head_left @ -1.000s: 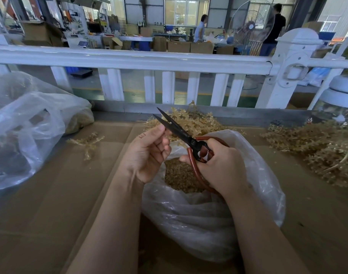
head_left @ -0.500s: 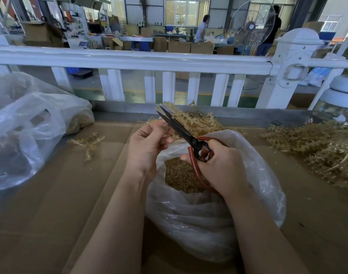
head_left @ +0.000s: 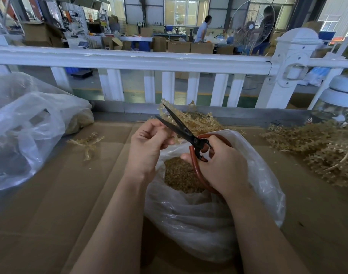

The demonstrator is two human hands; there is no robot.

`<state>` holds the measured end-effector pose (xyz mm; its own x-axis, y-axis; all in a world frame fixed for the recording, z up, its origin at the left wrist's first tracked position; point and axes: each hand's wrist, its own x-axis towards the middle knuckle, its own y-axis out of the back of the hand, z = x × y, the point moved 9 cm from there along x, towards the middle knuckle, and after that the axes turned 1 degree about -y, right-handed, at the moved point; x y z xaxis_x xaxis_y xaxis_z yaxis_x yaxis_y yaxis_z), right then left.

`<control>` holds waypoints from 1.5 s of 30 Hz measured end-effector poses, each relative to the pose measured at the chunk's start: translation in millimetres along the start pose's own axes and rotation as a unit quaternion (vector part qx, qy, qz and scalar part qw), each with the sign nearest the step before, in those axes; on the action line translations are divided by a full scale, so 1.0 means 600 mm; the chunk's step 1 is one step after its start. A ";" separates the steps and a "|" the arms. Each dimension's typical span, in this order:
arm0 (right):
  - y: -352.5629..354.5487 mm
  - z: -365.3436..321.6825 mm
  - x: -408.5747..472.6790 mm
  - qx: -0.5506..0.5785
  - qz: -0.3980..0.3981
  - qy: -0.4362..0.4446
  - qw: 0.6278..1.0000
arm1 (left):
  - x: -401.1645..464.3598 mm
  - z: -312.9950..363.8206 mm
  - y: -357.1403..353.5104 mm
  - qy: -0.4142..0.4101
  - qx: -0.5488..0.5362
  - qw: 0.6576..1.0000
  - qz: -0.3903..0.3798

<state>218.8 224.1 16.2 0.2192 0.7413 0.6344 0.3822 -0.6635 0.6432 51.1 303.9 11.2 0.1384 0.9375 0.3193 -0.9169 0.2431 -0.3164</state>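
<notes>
The work sat over the clear plastic bag (head_left: 208, 224) in the middle of the cardboard-covered table (head_left: 70, 194), its mouth open upward with a bed of cut bits (head_left: 179, 175) inside. Above that mouth the right hand (head_left: 222, 167) had its fingers curled through and round the red handles of the scissors (head_left: 181, 127). Their long axis ran from the lower right up and away to the left, and the two black blades stood parted in a narrow V. The left hand (head_left: 149, 147) was just left of the blades, touching or nearly touching the lower one. Its fingertips were pinched on a short dried sprig (head_left: 174, 139) that poked rightward under the blades near the pivot. So the sprig lay across the scissors' axis, nearer the left hand, directly over the bag. In my judgement the cut called only for the sprig to be fed into the V and the blades brought together, so that the piece would drop into the bag.

Counted from largest down:
- Two plastic bags: the big one at far left (head_left: 30, 135) and the middle one
- Two heaps of uncut sprigs: one at the right (head_left: 317, 147), one behind the hands (head_left: 200, 119)
- Two hands
- One pair of scissors
- One loose sprig on the cardboard (head_left: 88, 142)
- One sprig in the fingers
</notes>
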 end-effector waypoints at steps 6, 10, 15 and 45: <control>0.002 -0.001 0.001 -0.022 0.003 -0.004 1.000 | 0.001 -0.002 -0.001 -0.009 0.040 0.999 -0.015; 0.002 0.001 0.001 -0.019 0.007 -0.012 1.000 | 0.001 -0.004 -0.002 0.002 0.036 0.999 -0.025; 0.003 0.001 0.000 -0.029 0.021 0.002 0.999 | -0.001 -0.005 -0.006 0.015 0.017 0.999 -0.033; 0.001 -0.006 0.000 0.017 -0.004 0.012 1.000 | 0.001 0.002 -0.006 -0.014 0.033 0.999 -0.026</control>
<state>215.8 223.4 18.0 0.1943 0.7431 0.6403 0.4142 -0.6539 0.6332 54.2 303.4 13.6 0.1768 0.9166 0.3585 -0.9319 0.2731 -0.2386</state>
